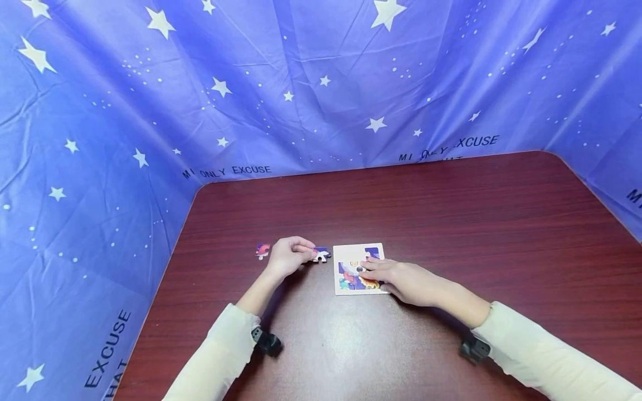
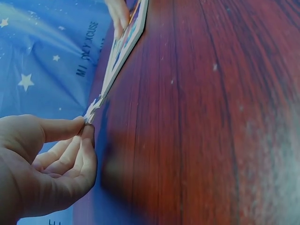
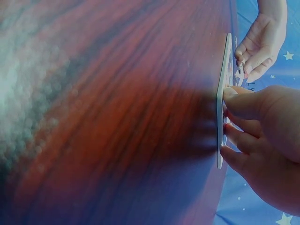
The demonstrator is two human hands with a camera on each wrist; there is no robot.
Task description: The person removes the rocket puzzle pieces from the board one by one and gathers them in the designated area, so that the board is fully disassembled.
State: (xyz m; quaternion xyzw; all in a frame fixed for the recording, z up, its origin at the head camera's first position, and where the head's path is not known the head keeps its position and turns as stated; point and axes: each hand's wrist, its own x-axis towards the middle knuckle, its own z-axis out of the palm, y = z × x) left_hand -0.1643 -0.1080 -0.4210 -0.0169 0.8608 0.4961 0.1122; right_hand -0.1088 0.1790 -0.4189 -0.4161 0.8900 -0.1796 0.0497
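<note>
Left hand [image 1: 290, 256] pinches a puzzle piece [image 1: 321, 255] by its left end, likely leaving the rest clear. Right hand [image 1: 415, 282], fingers extended, rests on the puzzle tray [image 1: 346, 252], apparently steadying it.

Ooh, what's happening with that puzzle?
A person is handling a little jigsaw on a table. Their left hand pinches a purple and white piece between thumb and fingers, just left of the puzzle board. Their right hand rests on the board's right side. Part of the picture is in place, but there's a bare patch at the board's upper left. One more loose piece lies on the table, left of the left hand.
</note>
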